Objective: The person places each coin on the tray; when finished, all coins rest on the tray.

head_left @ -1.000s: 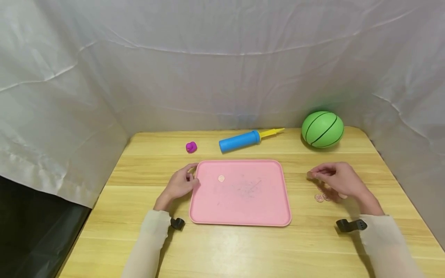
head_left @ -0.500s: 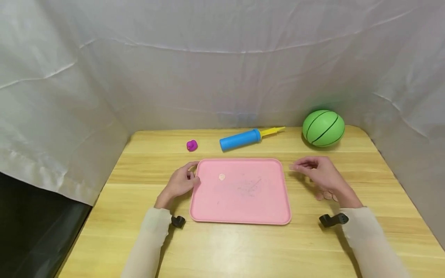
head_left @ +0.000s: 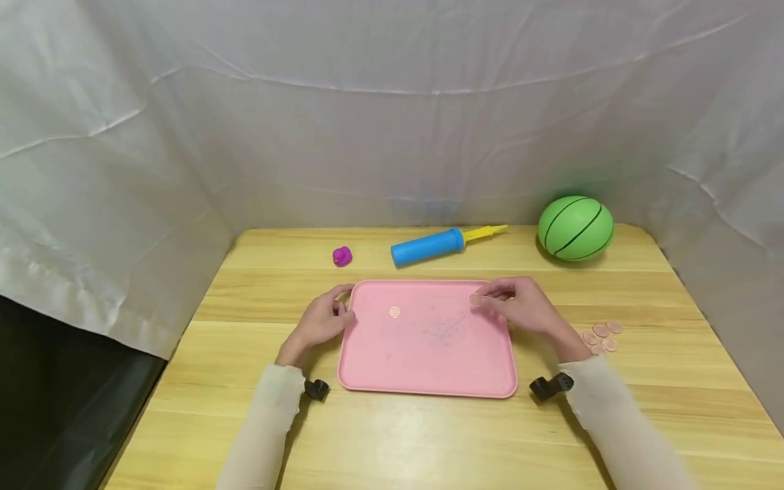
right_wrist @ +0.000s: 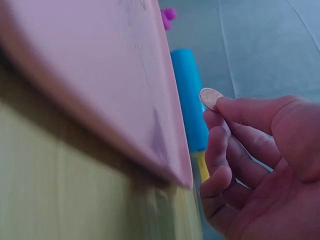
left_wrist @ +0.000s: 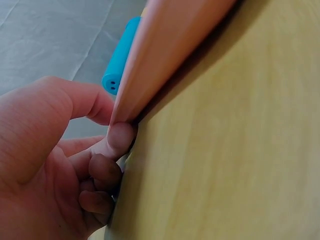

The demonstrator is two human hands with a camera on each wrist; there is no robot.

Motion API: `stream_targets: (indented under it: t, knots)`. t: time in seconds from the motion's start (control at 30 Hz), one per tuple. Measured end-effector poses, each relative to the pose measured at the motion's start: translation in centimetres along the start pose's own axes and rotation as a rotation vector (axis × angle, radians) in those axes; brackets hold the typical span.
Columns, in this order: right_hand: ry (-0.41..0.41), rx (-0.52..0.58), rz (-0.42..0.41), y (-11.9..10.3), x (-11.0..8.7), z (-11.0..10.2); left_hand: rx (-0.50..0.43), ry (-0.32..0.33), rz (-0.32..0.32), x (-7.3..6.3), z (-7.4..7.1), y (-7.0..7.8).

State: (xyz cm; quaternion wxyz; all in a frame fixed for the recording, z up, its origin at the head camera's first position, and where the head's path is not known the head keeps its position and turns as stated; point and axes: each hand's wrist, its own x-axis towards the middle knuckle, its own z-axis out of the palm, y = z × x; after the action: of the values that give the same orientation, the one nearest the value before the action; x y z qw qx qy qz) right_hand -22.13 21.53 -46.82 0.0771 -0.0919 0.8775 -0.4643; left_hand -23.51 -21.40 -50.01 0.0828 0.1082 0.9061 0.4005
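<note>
Gently now: your right hand (head_left: 522, 304) pinches a coin (right_wrist: 208, 97) above the pink tray (head_left: 422, 367), near its far right corner; your left hand (head_left: 320, 320) grips its left rim. Best lower the coin flat before letting go.

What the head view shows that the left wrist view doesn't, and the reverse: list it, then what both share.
Only the head view: the green ball, the purple toy, the right hand pinching a coin, another coin in the pink tray, and loose coins on the table.

Only the left wrist view: two small holes in the end of the blue pump.

Both: the tray, the left hand at its edge, the pump, table and curtain.
</note>
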Motion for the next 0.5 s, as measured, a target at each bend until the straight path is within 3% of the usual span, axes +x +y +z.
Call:
stream_targets:
  t: [0.5]
  knots:
    - [-0.098,0.006,-0.073,-3.5,3.8,5.2,-0.011,-0.01,0.004,0.0,-0.1,0.0]
